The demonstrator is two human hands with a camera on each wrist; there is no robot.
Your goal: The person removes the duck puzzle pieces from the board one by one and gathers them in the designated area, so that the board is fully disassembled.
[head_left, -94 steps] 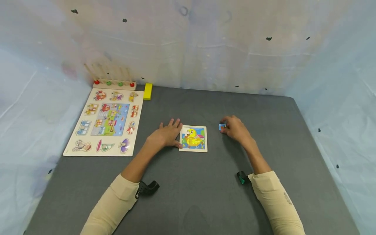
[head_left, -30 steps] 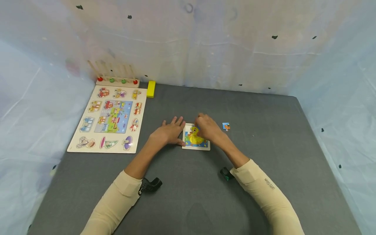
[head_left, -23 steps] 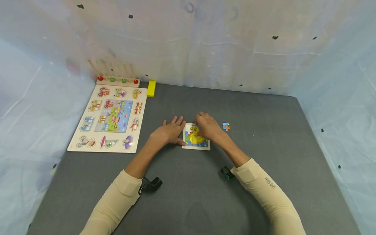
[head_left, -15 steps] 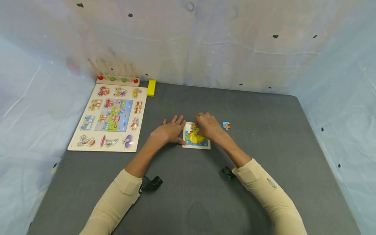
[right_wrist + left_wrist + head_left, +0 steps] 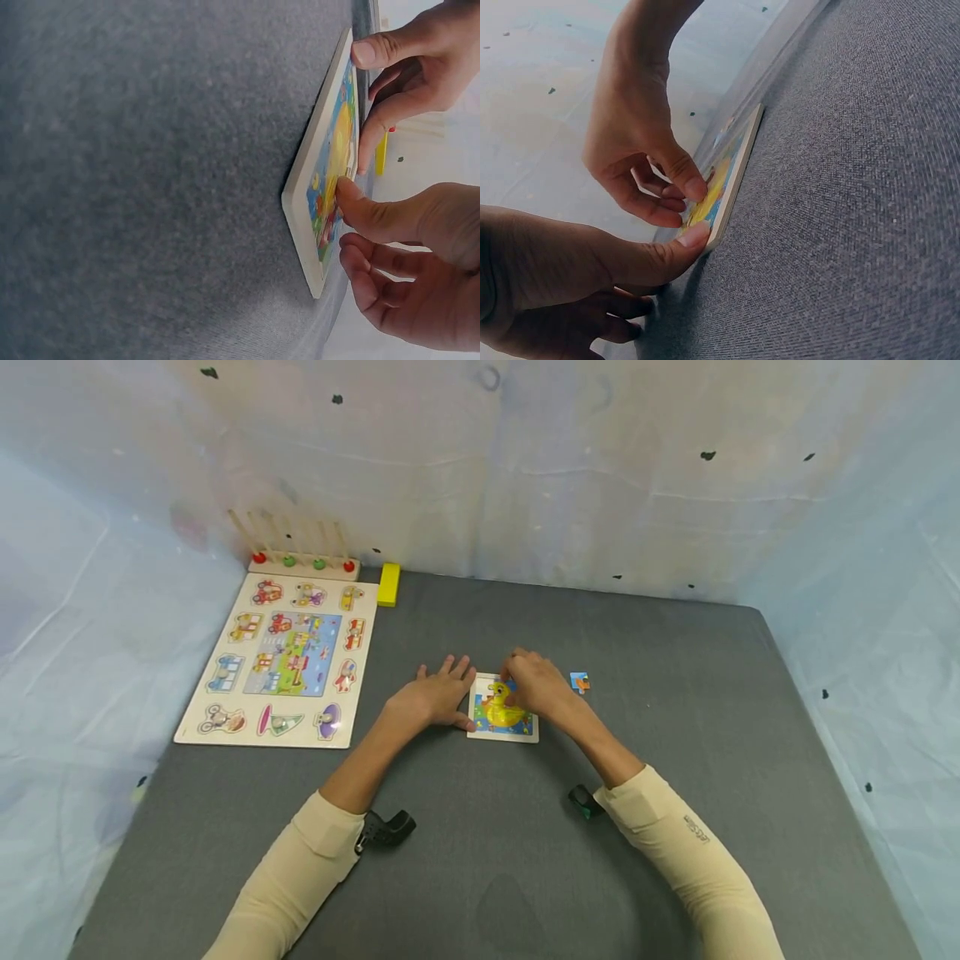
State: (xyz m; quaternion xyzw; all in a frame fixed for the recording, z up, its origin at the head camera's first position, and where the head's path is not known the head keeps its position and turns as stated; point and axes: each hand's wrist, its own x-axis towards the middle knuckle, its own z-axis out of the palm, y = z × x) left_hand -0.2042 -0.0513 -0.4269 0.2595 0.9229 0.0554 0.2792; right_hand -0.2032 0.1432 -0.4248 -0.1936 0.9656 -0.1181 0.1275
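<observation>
A small wooden jigsaw puzzle [image 5: 486,737] with a yellow duck picture lies flat on the table, a bare patch showing at its upper left. Along its left edge rests my left hand [image 5: 429,702], fingers spread and thumb on the lower left corner of the frame. My right hand [image 5: 537,683] bends over the upper right part, its thumb and fingertips touching the picture. In the right wrist view the right thumb [image 5: 375,214] touches the picture's surface; whether a piece is pinched there is hidden. A loose puzzle piece [image 5: 580,682], blue and orange, lies right of the puzzle.
On the left lies a large peg puzzle board [image 5: 187,733] with vehicle and toy pictures. Behind it stand a wooden peg rack [image 5: 303,567] with red and green beads and a yellow block [image 5: 388,585]. Plastic sheeting [image 5: 555,477] rises behind the grey table [image 5: 660,693].
About three seconds ago my right hand held the blue and orange piece right of the puzzle. That piece now lies loose, and the hand is over the duck puzzle. My left hand stays at the puzzle's edge.
</observation>
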